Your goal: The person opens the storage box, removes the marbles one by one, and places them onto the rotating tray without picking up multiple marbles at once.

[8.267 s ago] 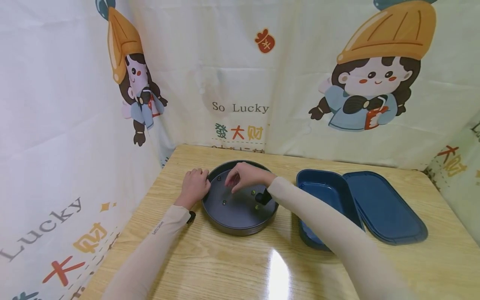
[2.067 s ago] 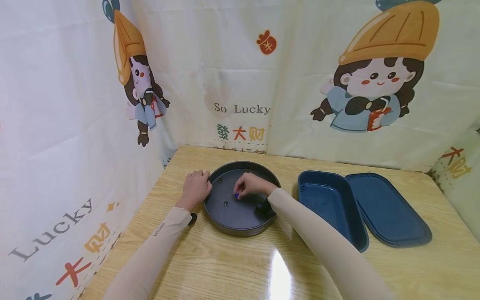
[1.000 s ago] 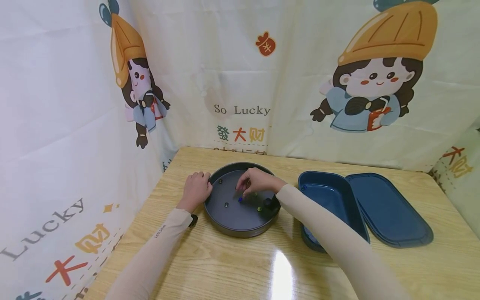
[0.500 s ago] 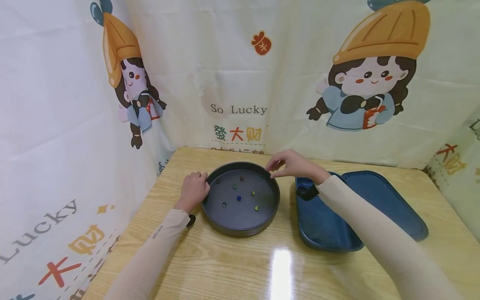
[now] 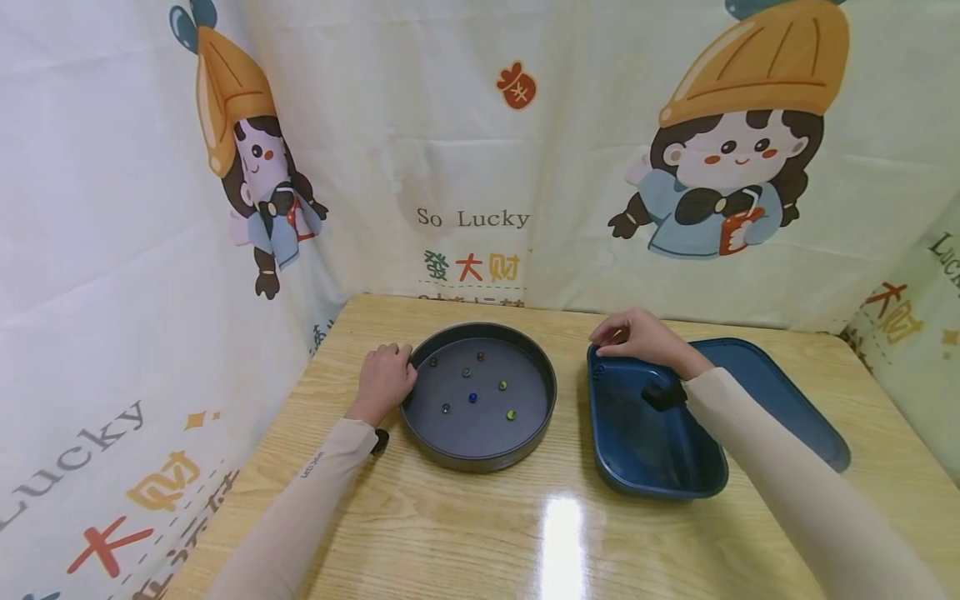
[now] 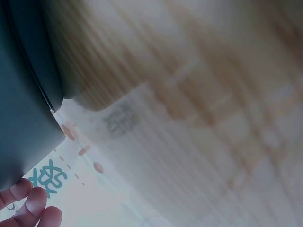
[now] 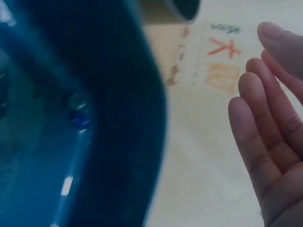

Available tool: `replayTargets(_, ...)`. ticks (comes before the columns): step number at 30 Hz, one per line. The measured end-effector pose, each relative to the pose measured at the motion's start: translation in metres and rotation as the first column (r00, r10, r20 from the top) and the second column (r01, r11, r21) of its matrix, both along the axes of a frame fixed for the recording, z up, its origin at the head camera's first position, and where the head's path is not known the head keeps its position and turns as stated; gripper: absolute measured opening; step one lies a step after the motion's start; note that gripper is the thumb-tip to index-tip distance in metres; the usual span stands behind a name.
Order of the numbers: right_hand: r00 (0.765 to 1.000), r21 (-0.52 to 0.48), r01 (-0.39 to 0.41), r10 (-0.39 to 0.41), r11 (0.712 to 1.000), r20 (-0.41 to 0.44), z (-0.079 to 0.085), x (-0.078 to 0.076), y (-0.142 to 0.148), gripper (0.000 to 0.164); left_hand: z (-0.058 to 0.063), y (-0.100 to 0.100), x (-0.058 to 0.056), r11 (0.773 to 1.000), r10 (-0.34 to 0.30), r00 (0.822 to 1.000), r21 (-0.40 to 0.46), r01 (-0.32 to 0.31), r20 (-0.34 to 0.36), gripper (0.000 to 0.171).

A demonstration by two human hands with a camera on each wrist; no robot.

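Observation:
My left hand grips the left rim of a round dark pan; its fingertips show by the pan's wall in the left wrist view. Small glass marbles are spread over the pan floor, among them a red marble, a blue marble and a yellow-green marble. Over the far left corner of a deep blue box hovers my right hand, fingers loosely bent, nothing seen between them. In the right wrist view, a blue marble and a greenish marble lie inside the box.
A flat blue lid lies to the right of the box, partly behind my right forearm. All stands on a wooden table. A printed curtain hangs along its back and sides.
Earlier my right hand pinched a blue marble in the pan, then let it go there. It has since moved right, out of the pan to the box. My left hand stays at the rim.

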State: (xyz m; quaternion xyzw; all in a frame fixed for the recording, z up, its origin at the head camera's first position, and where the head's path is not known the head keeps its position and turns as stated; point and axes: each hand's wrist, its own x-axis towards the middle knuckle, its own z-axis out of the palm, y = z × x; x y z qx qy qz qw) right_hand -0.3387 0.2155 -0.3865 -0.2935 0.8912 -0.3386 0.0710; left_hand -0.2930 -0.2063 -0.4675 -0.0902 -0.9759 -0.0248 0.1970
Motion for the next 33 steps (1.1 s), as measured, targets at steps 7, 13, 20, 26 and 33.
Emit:
replayTargets(7, 0.997, -0.023, 0.054, -0.053, 0.998, 0.052, -0.031, 0.000, 0.016, 0.020, -0.001, 0.000, 0.000, 1.000, 0.001, 1.000, 0.003, -0.001, 0.011, 0.024)
replayTargets(13, 0.993, 0.000, 0.075, -0.074, 0.997, 0.091, -0.052, 0.000, 0.023, 0.021, -0.001, -0.001, 0.000, 1.000, -0.004, 1.000, 0.016, 0.004, 0.020, 0.024)
replayTargets(20, 0.993, 0.039, 0.092, -0.095, 0.995, 0.077, -0.069, -0.001, 0.024, 0.020, -0.001, -0.001, 0.001, 1.000, 0.006, 0.999, 0.018, -0.007, 0.034, 0.025)
replayTargets(26, 0.994, 0.031, 0.072, -0.074, 0.997, 0.075, -0.080, -0.005, 0.025, 0.021, -0.001, -0.001, 0.002, 1.000, 0.007, 1.000, 0.012, -0.007, 0.024, 0.023)
replayTargets(33, 0.999, -0.062, -0.004, 0.007, 0.998, 0.048, -0.082, -0.005, 0.027, 0.022, -0.002, -0.001, 0.001, 1.000, 0.007, 1.000, 0.007, -0.007, 0.023, 0.022)
